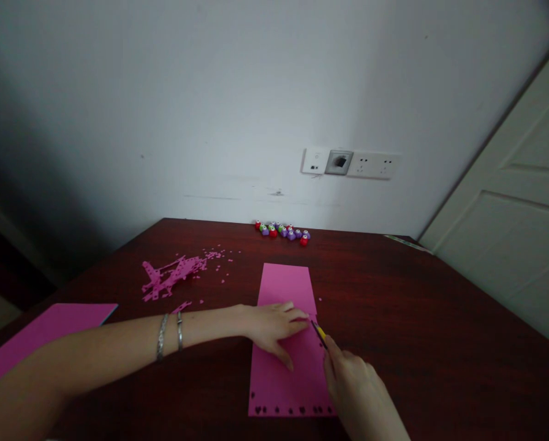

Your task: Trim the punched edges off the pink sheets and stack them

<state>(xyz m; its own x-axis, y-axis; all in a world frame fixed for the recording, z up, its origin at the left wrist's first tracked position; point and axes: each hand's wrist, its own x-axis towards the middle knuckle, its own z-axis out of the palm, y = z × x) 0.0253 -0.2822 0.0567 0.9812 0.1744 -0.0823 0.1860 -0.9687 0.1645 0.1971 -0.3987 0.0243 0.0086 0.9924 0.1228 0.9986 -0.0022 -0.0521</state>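
Observation:
A pink sheet of paper [286, 282] lies lengthwise before me on the dark red table, small dark heart-like shapes along its near edge. Across its middle my left hand [277, 327] rests flat with the fingers spread, pressing on it. My right hand [350, 376] is closed around a yellow and black utility knife [319, 332]. The knife's tip meets the sheet's right edge, close to the left fingertips, where a short slit shows. My right hand covers the sheet's near right corner.
Pink paper scraps [176, 275] and tiny cut-outs lie at the left. Several small coloured figures [283, 231] stand by the wall. More pink paper [49, 324] lies under my left forearm's side of the table. Wall sockets [371, 165] are above.

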